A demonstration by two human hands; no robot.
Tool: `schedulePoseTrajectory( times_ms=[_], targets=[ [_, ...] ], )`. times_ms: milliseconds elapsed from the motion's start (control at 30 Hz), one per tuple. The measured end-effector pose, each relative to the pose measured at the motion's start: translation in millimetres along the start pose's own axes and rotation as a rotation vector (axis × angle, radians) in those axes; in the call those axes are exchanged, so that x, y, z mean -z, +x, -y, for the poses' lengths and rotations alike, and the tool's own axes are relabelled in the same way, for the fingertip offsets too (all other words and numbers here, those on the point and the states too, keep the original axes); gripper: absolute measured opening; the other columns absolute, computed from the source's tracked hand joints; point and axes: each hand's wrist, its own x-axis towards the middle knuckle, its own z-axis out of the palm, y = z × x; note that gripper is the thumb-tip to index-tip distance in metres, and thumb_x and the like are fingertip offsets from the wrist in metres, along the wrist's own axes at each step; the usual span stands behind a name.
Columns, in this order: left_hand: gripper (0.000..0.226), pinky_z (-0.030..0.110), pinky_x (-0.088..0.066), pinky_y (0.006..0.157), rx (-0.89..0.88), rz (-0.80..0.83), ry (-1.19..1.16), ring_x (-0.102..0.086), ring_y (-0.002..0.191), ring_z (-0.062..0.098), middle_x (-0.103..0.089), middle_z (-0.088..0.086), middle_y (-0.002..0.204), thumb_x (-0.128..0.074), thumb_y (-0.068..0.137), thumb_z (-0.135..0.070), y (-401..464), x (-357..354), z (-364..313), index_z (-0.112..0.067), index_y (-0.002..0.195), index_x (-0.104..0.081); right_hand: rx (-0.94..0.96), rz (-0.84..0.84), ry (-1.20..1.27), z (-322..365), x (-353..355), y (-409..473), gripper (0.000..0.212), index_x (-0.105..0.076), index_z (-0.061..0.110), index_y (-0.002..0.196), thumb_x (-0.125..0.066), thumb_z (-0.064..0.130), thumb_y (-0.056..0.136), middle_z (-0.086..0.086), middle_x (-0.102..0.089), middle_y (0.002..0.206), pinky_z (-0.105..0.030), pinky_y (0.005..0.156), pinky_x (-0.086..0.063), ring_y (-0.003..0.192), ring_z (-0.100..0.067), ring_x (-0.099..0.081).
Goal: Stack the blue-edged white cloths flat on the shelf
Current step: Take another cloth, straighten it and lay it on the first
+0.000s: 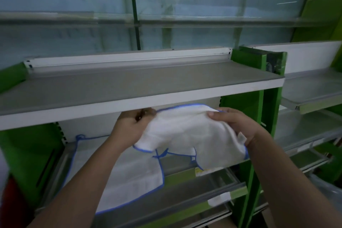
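Observation:
I hold a blue-edged white cloth in the air with both hands, just below the front lip of the upper grey shelf. My left hand pinches its upper left corner. My right hand grips its upper right edge, fingers curled over the fabric. The cloth sags and bunches between them. Below it, another blue-edged white cloth lies flat on the lower shelf, partly hidden by my left forearm.
Green uprights frame the shelf bay on the right and left. A neighbouring shelf unit stands to the right. A yellow and white price label sits on the lower shelf's front rail. Glass panels rise behind.

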Motion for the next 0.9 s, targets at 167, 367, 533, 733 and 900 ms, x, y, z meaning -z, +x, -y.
schedulePoseTrajectory(
  times_ms=[167, 367, 533, 733, 900],
  targets=[
    [0.035, 0.019, -0.039, 0.050, -0.014, 0.339, 0.037, -0.050, 0.054, 0.004, -0.060, -0.005, 0.058, -0.083, 0.065, -0.049, -31, 53, 9, -0.017, 0.073, -0.071, 0.009, 0.023, 0.005, 2, -16, -5, 0.066, -0.057, -0.017, 0.112, -0.085, 0.025, 0.069, -0.027, -0.067, 0.091, -0.036, 0.069, -0.056, 0.073, -0.033, -0.068],
    [0.032, 0.029, -0.058, 0.058, 0.250, 0.153, -0.573, -0.070, 0.066, 0.013, -0.075, 0.003, 0.076, -0.083, 0.061, -0.040, -52, 103, 14, -0.015, 0.081, -0.076, 0.032, 0.018, -0.058, 11, -38, 0, 0.044, -0.069, -0.004, 0.096, -0.084, 0.022, 0.065, -0.024, -0.066, 0.082, -0.033, 0.060, -0.055, 0.066, -0.030, -0.065],
    [0.032, 0.034, -0.062, 0.062, 0.296, -0.110, -0.785, -0.073, 0.078, 0.019, -0.078, 0.009, 0.091, -0.066, 0.075, -0.026, -71, 129, 6, -0.009, 0.100, -0.075, 0.036, 0.286, -0.205, 14, -57, 5, 0.033, -0.076, 0.002, 0.099, -0.079, 0.016, 0.069, -0.018, -0.077, 0.086, -0.032, 0.063, -0.059, 0.072, -0.027, -0.073],
    [0.034, 0.039, -0.061, 0.076, 0.238, -0.210, -0.894, -0.072, 0.095, 0.027, -0.075, 0.017, 0.103, -0.057, 0.081, -0.025, -103, 170, -8, -0.006, 0.103, -0.075, 0.045, 0.423, -0.306, 14, -65, 5, 0.045, -0.075, 0.002, 0.103, -0.090, 0.021, 0.066, -0.018, -0.077, 0.099, -0.036, 0.073, -0.060, 0.087, -0.029, -0.074],
    [0.026, 0.034, -0.062, 0.066, 0.296, -0.197, -0.867, -0.076, 0.082, 0.019, -0.079, 0.007, 0.091, -0.059, 0.079, -0.025, -120, 188, -4, -0.014, 0.088, -0.081, 0.092, 0.307, -0.138, 1, -75, 7, 0.044, -0.076, 0.005, 0.103, -0.087, 0.023, 0.064, -0.016, -0.077, 0.095, -0.035, 0.068, -0.062, 0.077, -0.027, -0.074]
  ],
)
